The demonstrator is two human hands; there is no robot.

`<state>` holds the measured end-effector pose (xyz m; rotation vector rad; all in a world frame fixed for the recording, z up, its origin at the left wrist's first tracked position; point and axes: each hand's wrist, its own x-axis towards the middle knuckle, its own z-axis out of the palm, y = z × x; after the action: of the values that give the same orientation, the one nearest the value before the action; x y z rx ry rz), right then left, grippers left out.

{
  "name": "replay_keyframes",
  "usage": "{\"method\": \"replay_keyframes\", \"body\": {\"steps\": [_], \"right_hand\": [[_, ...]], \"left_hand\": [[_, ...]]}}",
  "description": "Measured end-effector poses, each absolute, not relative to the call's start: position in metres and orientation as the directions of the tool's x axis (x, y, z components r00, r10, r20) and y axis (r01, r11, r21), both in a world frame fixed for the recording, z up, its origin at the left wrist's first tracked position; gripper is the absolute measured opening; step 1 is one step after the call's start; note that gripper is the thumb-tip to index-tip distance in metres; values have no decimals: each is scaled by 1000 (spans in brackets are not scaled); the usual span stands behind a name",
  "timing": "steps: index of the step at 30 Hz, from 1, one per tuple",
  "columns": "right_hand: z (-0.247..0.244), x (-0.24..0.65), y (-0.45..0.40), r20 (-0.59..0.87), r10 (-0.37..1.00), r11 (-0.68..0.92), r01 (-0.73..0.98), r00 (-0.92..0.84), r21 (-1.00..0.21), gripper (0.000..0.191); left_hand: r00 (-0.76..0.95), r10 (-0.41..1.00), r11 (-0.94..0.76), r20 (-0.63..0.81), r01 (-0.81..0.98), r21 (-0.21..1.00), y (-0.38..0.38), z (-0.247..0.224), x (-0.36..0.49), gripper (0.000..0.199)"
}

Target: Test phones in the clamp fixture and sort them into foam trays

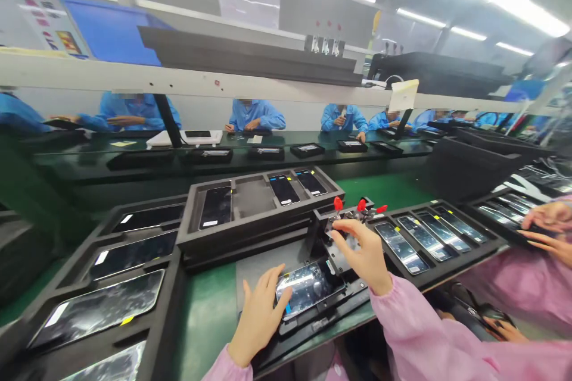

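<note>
Along a row of benches, a green surface (205,309) carried three dark trays of phones: a left tray (172,286) running toward the viewer, a middle tray (250,227) standing at the far side, and a right tray (465,262) beyond the right hand. At the right margin, a neighbour's hands (552,229) rested over a further group of phones.

Between the left and right trays stood a black stand (318,232), upright at the back, with a low bed in front. The left hand (259,315) was open, fingers extended at the far left corner of the bed, thumb over the screen. The right hand (366,253) was raised over the stand's back part, thumb and forefinger bent; whether they closed on anything could not be told.

The phone (313,287) lay screen upward on the bed, between the two hands. Its long axis slanted from near left to far right, so that one short end met the left hand, the nearer of the two. From the right hand it lay to the left and lower.

Smallest were the red lever tips (338,205), beside and above the right fingertips, and a blue tab (287,308) at the phone's left end.
</note>
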<state>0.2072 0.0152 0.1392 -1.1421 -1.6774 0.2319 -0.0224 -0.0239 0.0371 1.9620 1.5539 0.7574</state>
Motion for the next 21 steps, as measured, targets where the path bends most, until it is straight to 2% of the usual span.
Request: {"method": "replay_keyframes", "body": {"steps": [2, 9, 16, 21], "right_hand": [[129, 213, 9, 634, 773, 529, 562, -8, -637, 13], [111, 223, -3, 614, 789, 496, 562, 27, -662, 6], [114, 225, 2, 611, 788, 479, 541, 82, -691, 6], [124, 223, 12, 696, 709, 508, 602, 115, -616, 8]], "left_hand": [[208, 972, -230, 111, 727, 647, -15, 41, -20, 34], [294, 945, -321, 147, 730, 603, 11, 51, -11, 16], [358, 907, -418, 220, 715, 560, 12, 51, 0, 21], [520, 818, -563, 246, 634, 530, -9, 55, -4, 21]]}}
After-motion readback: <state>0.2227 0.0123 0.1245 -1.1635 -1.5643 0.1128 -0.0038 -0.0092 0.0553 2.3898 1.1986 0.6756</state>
